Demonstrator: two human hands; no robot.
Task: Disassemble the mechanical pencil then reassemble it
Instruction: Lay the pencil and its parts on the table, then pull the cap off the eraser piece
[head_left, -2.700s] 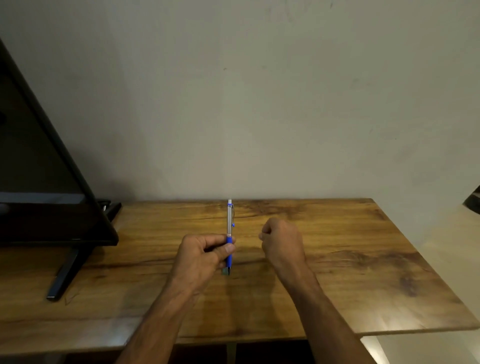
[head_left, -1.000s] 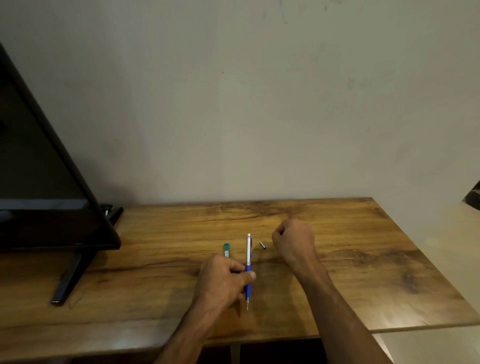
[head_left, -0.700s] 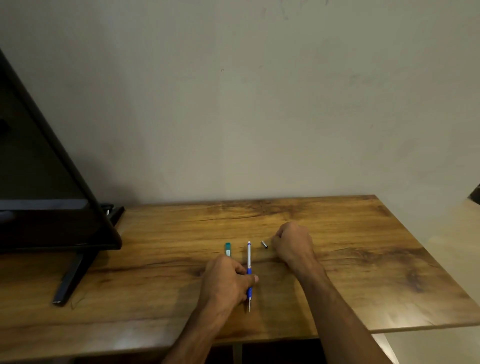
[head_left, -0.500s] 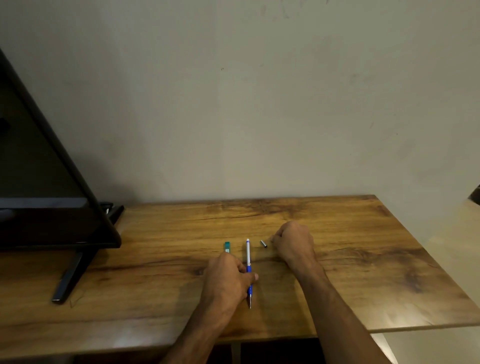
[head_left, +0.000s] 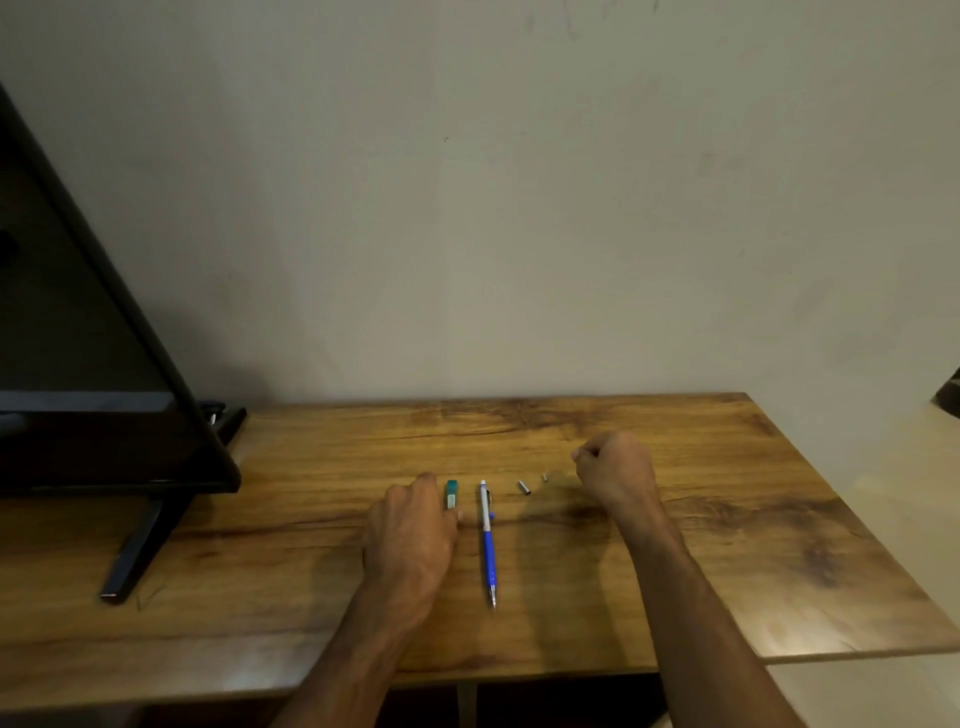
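lying on the wooden table, tip toward the near edge, the mechanical pencil sits ungripped between two hands. the left hand rests slack beside a teal piece; the right hand is fisted, nothing seen in it, near a metal cap.

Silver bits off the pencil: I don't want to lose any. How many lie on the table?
2: a cap right of the pencil's top, and a tinier bit between it and the right hand, whose fist may hide another.

Home room — wooden table, dark screen, plain wall
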